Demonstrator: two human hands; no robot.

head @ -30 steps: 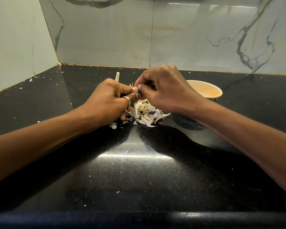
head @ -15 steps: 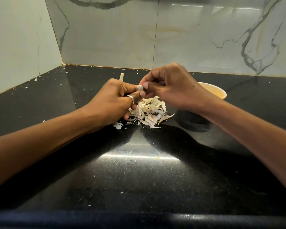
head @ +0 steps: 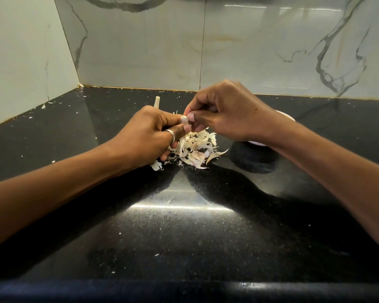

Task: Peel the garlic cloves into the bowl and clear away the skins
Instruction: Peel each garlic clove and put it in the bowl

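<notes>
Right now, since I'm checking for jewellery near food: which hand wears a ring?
The left hand: a silver ring circles one of its fingers, beside the garlic clove. The right hand shows none.

The bowl (head: 288,116) is almost wholly hidden behind the right grip (head: 225,112) and its wrist, so its contents cannot be seen. Only the tip of the garlic clove (head: 183,119) shows between the fingers. The left grip (head: 147,136) covers the edge of the skin pile (head: 197,147) and the foot of a pale stalk (head: 157,102).
</notes>
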